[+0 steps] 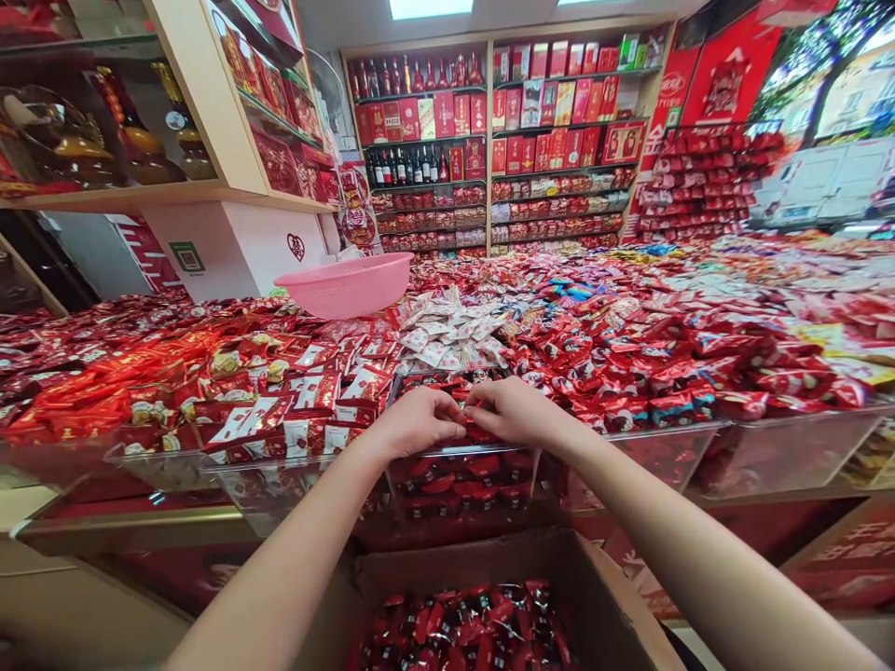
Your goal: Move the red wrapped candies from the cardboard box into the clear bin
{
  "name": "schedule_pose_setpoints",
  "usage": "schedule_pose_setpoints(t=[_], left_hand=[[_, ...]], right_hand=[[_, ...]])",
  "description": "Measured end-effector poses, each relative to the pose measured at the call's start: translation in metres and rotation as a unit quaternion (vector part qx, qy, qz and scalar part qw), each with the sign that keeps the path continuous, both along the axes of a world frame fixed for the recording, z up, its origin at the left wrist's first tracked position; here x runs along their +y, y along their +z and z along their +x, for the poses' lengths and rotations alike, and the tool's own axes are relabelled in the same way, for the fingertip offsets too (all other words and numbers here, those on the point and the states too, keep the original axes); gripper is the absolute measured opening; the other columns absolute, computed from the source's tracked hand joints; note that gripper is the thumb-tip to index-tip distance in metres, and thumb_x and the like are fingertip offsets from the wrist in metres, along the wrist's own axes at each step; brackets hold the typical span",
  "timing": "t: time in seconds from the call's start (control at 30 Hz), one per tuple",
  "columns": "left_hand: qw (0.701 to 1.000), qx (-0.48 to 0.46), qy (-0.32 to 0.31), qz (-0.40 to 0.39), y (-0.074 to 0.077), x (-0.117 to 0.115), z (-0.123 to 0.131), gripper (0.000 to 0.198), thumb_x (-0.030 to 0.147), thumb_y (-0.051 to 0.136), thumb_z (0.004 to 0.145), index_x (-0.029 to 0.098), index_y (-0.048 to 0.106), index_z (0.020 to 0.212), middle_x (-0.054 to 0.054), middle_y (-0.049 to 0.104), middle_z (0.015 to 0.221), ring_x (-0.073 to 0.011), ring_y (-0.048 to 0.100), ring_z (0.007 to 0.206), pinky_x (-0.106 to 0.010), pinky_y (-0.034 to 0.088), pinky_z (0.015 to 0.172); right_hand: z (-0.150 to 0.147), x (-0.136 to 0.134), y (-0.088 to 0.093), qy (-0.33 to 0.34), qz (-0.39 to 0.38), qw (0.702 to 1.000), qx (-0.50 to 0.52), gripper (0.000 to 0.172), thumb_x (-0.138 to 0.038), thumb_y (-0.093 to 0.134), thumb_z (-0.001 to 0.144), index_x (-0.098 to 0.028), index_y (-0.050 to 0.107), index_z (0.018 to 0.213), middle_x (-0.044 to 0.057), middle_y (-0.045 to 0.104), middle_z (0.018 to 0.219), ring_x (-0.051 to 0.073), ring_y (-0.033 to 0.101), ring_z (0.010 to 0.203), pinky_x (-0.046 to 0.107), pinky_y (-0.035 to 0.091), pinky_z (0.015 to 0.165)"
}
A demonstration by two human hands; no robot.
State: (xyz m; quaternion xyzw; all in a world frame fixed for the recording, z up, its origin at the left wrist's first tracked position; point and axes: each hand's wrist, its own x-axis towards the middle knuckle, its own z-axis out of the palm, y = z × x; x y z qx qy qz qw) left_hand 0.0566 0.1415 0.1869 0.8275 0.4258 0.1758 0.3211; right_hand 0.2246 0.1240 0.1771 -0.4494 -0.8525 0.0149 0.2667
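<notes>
Red-and-black wrapped candies (458, 486) fill a clear bin (489, 451) at the near edge of the display, midway between left and right. Over it the left hand (423, 419) and right hand (514, 411) come close together, fingers curled inward; whether either pinches a candy, I cannot tell. Nearer sits an open cardboard box (619, 596) of similar candies (468, 624); white packets (454, 334) lie just beyond the bin, a pink basket (342, 287) far left of them

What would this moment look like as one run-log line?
left hand: fingers curled, over clear bin; right hand: fingers curled, beside left; bin: red-and-black packets; below: open carton, similar packets; grip: unclear
</notes>
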Motion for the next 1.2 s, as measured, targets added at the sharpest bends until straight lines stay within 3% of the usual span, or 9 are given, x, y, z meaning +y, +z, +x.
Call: schedule_pose_setpoints(t=[0.2,0.37,0.5,0.63,0.77,0.87,1.0,1.1,1.2], left_hand=[[0.997,-0.04,-0.032,-0.054,-0.001,0.0,0.002,0.02,0.025,0.057,0.061,0.016,0.055,0.078,0.003,0.058,0.058,-0.0106,0.051,0.053,-0.02,0.036,0.048],[0.992,-0.077,-0.066,-0.08,0.0,-0.003,0.003,0.029,0.025,0.055,0.064,0.015,0.053,0.091,0.0,0.061,0.072,-0.0122,0.054,0.062,-0.021,0.039,0.054],[0.996,-0.059,-0.061,-0.034,0.003,-0.005,0.002,0.021,0.027,0.052,0.067,0.016,0.054,0.084,0.0,0.061,0.069,-0.0125,0.054,0.062,-0.022,0.04,0.055],[0.997,-0.052,-0.047,-0.011,0.003,-0.005,0.001,0.018,0.026,0.046,0.07,0.017,0.054,0.084,-0.001,0.063,0.076,-0.0143,0.057,0.068,-0.023,0.042,0.06],[0.997,-0.044,-0.045,-0.032,0.002,-0.005,0.002,0.017,0.026,0.044,0.071,0.018,0.052,0.084,-0.002,0.065,0.076,-0.0156,0.059,0.072,-0.024,0.043,0.061],[0.997,-0.048,-0.053,-0.04,0.002,-0.005,0.003,0.017,0.025,0.043,0.071,0.018,0.052,0.084,-0.002,0.065,0.076,-0.015,0.059,0.071,-0.024,0.043,0.061],[0.998,-0.049,-0.039,-0.022,0.002,-0.004,0.004,0.016,0.023,0.043,0.071,0.018,0.052,0.083,-0.002,0.064,0.077,-0.0133,0.058,0.069,-0.023,0.043,0.06],[0.999,-0.038,-0.033,-0.006,0.002,-0.003,0.003,0.017,0.021,0.042,0.07,0.018,0.053,0.083,-0.001,0.064,0.078,-0.0127,0.058,0.069,-0.023,0.043,0.061],[0.999,-0.005,-0.009,0.044,0.002,-0.003,0.003,0.019,0.021,0.041,0.07,0.019,0.055,0.084,-0.001,0.064,0.078,-0.0128,0.057,0.068,-0.023,0.042,0.06]], right_hand=[[-0.001,-0.002,0.0,-0.022,0.003,1.0,0.002,0.021,-0.023,0.04,0.075,-0.02,0.061,0.075,0.001,0.063,0.064,0.011,0.053,0.055,0.02,0.031,0.049],[0.001,0.003,-0.005,-0.044,0.046,0.998,0.027,0.02,-0.025,0.04,0.077,-0.02,0.059,0.081,0.001,0.063,0.066,0.011,0.054,0.057,0.02,0.034,0.051],[0.003,-0.009,0.002,-0.016,0.194,0.978,0.07,0.019,-0.022,0.04,0.078,-0.017,0.056,0.088,0.004,0.062,0.07,0.013,0.054,0.063,0.023,0.036,0.057],[-0.006,-0.06,-0.005,0.113,0.316,0.937,0.098,0.016,-0.017,0.044,0.075,-0.016,0.053,0.088,0.001,0.056,0.057,0.011,0.046,0.052,0.025,0.036,0.054],[-0.026,-0.099,-0.068,0.251,0.199,0.946,-0.046,0.01,-0.02,0.044,0.076,-0.017,0.053,0.075,-0.003,0.046,0.043,0.01,0.04,0.043,0.023,0.032,0.044],[-0.038,-0.096,-0.14,0.207,0.02,0.959,-0.192,0.006,-0.022,0.05,0.07,-0.017,0.053,0.071,0.002,0.056,0.058,0.014,0.05,0.056,0.023,0.037,0.048],[-0.046,-0.089,-0.221,0.137,-0.167,0.947,-0.238,0.036,-0.028,0.057,0.061,-0.019,0.051,0.095,0.009,0.056,0.094,0.021,0.053,0.08,0.031,0.042,0.061],[-0.048,-0.094,-0.254,0.148,-0.287,0.921,-0.22,0.038,-0.028,0.054,0.063,-0.022,0.05,0.1,0.008,0.054,0.1,0.02,0.054,0.084,0.028,0.042,0.063],[-0.048,-0.097,-0.267,0.132,-0.367,0.894,-0.222,0.045,-0.032,0.055,0.06,-0.021,0.048,0.103,0.009,0.057,0.094,0.023,0.055,0.084,0.029,0.043,0.063]])
